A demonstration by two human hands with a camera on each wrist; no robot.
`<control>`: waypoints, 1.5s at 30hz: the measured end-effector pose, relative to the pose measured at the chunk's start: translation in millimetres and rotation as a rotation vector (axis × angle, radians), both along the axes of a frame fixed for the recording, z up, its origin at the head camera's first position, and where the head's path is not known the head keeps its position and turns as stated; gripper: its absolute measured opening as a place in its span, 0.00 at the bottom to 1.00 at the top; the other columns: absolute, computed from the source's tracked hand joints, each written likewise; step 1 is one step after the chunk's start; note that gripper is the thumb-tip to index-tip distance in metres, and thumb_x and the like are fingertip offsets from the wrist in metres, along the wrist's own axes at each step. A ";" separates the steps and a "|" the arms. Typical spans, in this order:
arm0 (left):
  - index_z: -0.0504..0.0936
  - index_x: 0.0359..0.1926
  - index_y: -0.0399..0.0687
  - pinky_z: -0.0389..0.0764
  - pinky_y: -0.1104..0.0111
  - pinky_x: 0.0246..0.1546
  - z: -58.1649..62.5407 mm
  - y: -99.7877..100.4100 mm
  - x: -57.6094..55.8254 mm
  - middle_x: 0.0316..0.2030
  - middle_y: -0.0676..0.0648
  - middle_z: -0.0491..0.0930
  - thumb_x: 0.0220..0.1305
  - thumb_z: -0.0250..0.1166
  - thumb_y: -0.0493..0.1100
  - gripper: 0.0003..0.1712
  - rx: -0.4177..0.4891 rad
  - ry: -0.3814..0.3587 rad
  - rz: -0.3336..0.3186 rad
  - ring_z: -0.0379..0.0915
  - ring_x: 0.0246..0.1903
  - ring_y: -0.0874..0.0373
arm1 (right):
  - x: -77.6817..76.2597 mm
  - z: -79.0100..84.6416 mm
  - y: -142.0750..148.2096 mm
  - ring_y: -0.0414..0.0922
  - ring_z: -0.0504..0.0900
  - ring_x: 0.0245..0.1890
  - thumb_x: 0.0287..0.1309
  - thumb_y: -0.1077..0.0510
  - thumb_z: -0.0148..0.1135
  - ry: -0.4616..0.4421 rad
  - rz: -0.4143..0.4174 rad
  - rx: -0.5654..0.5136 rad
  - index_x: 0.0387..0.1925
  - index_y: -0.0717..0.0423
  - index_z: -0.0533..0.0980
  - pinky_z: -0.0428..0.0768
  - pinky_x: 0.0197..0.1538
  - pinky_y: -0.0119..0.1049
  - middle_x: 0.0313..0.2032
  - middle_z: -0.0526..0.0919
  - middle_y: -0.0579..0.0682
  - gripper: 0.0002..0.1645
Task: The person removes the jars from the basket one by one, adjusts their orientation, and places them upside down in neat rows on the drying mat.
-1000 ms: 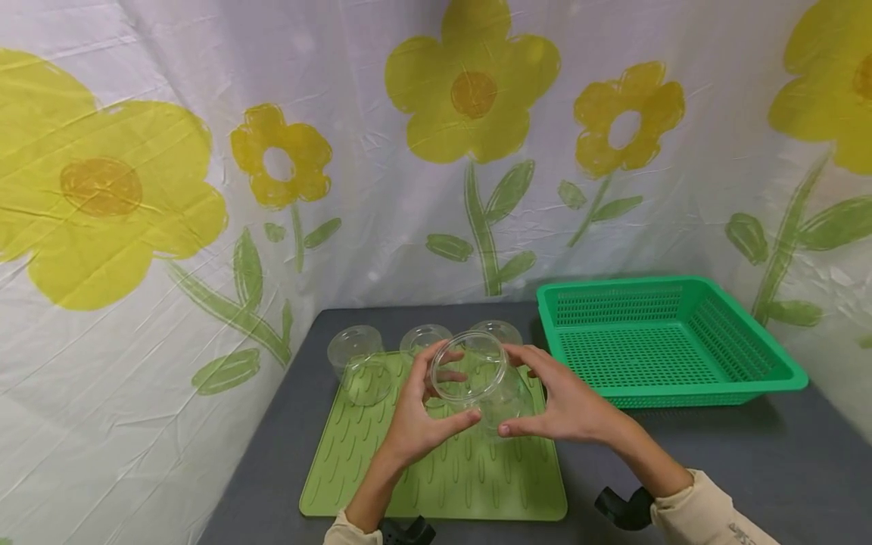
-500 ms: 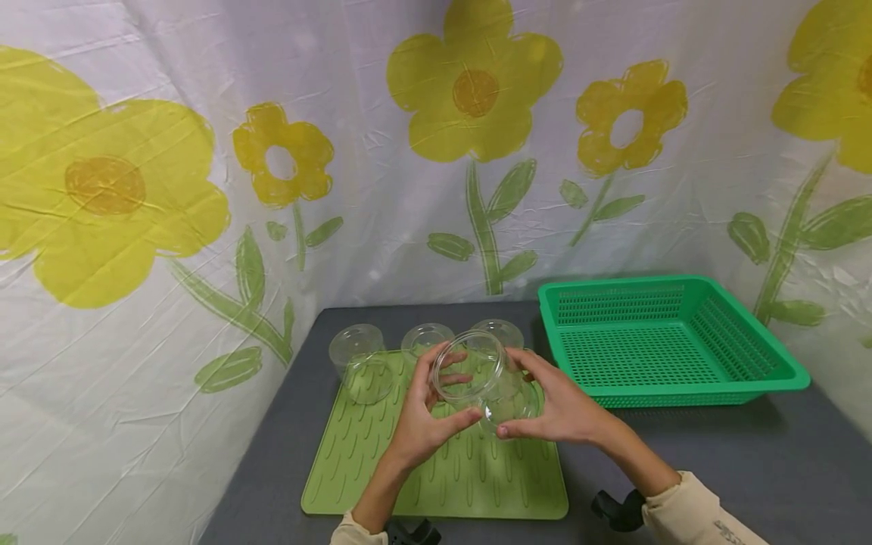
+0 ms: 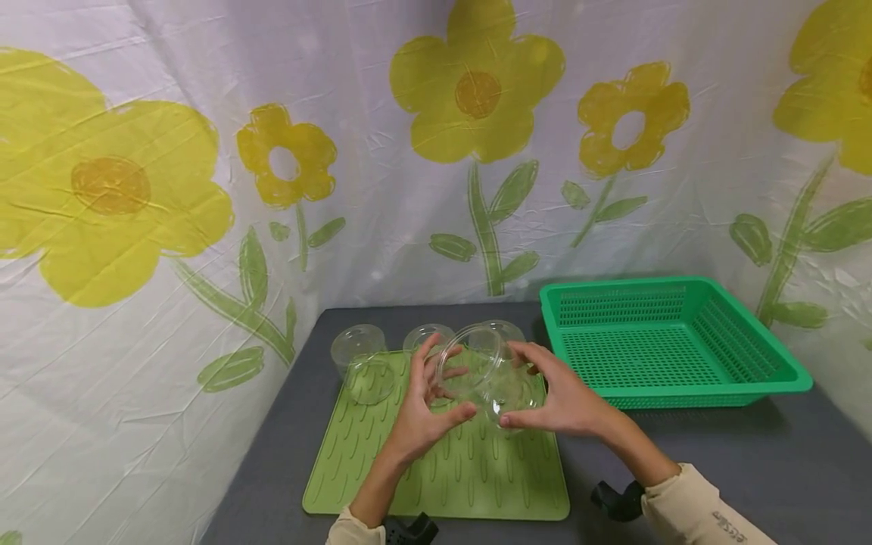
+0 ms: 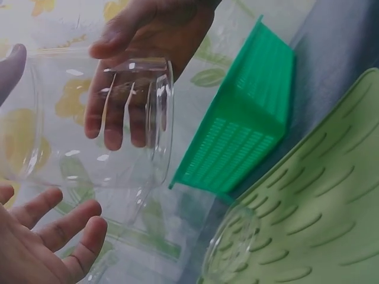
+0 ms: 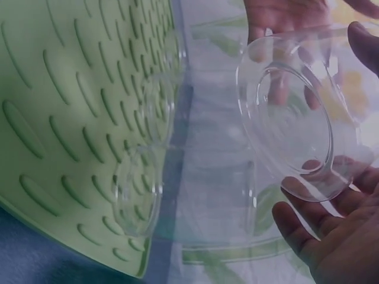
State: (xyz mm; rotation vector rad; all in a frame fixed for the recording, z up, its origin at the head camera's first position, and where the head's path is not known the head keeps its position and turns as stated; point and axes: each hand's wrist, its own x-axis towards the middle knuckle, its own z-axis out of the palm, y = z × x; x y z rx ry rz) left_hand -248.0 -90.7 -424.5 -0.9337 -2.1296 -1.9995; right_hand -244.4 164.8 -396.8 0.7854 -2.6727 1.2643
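Between my two hands a clear jar (image 3: 470, 362) is held above the mat, tilted so its open mouth faces up and to the left. My right hand (image 3: 562, 393) grips it near the base, thumb in front and fingers behind. The rounded base (image 5: 296, 118) of the jar shows in the right wrist view. Around the mouth end, my left hand (image 3: 418, 416) has its fingers spread and thumb out. In the left wrist view the left fingers (image 4: 56, 231) stand apart from the jar's wall.
Three more clear jars stand in a row at the mat's back edge, the left jar (image 3: 357, 352) farthest out. The green ridged mat (image 3: 436, 484) lies on a dark grey table (image 3: 252, 484). At right stands a green perforated basket (image 3: 681, 397), before a flowered curtain (image 3: 381, 250).
The held jar has turned, its mouth swinging further left and its base showing more. My left fingers and thumb have loosened away from it. My right hand has kept its grip.
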 end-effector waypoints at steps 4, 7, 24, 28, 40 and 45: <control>0.43 0.81 0.62 0.77 0.56 0.57 5.8 -3.0 -2.0 0.77 0.38 0.57 0.62 0.71 0.63 0.58 -0.027 0.018 0.028 0.65 0.68 0.33 | -1.9 7.1 4.9 0.52 0.76 0.59 0.46 0.41 0.81 0.020 -0.013 0.013 0.75 0.57 0.61 0.77 0.56 0.54 0.61 0.76 0.55 0.60; 0.45 0.81 0.65 0.76 0.53 0.58 11.8 -6.2 -4.8 0.77 0.41 0.57 0.62 0.70 0.65 0.57 -0.066 0.041 0.067 0.65 0.70 0.37 | -4.8 13.0 8.2 0.52 0.76 0.59 0.46 0.41 0.82 0.034 -0.016 0.027 0.75 0.58 0.62 0.78 0.56 0.56 0.60 0.76 0.56 0.61; 0.49 0.78 0.84 0.75 0.43 0.61 52.7 -7.6 -10.0 0.77 0.59 0.56 0.56 0.74 0.66 0.57 -0.520 0.172 0.184 0.68 0.69 0.44 | -9.9 24.0 6.7 0.52 0.77 0.57 0.43 0.31 0.79 0.198 -0.018 0.264 0.74 0.54 0.65 0.76 0.55 0.58 0.58 0.79 0.51 0.63; 0.51 0.77 0.86 0.78 0.46 0.59 58.4 -5.2 -8.7 0.75 0.59 0.62 0.56 0.75 0.65 0.55 -0.623 0.236 0.204 0.74 0.65 0.47 | -8.0 24.9 4.2 0.54 0.77 0.59 0.42 0.32 0.81 0.251 -0.009 0.310 0.73 0.56 0.67 0.75 0.58 0.61 0.60 0.79 0.53 0.62; 0.64 0.74 0.77 0.80 0.60 0.45 55.8 -5.9 -10.0 0.64 0.60 0.71 0.58 0.72 0.65 0.44 -0.656 0.315 0.226 0.78 0.48 0.55 | -3.5 27.6 0.2 0.52 0.76 0.60 0.39 0.29 0.80 0.310 -0.009 0.373 0.72 0.55 0.68 0.73 0.60 0.61 0.61 0.79 0.52 0.63; 0.65 0.73 0.78 0.80 0.60 0.44 53.3 -7.4 -9.1 0.67 0.60 0.70 0.59 0.72 0.64 0.43 -0.614 0.289 0.231 0.77 0.48 0.56 | -2.6 26.8 0.0 0.53 0.74 0.62 0.40 0.29 0.80 0.312 -0.014 0.365 0.74 0.54 0.65 0.72 0.59 0.60 0.63 0.77 0.53 0.65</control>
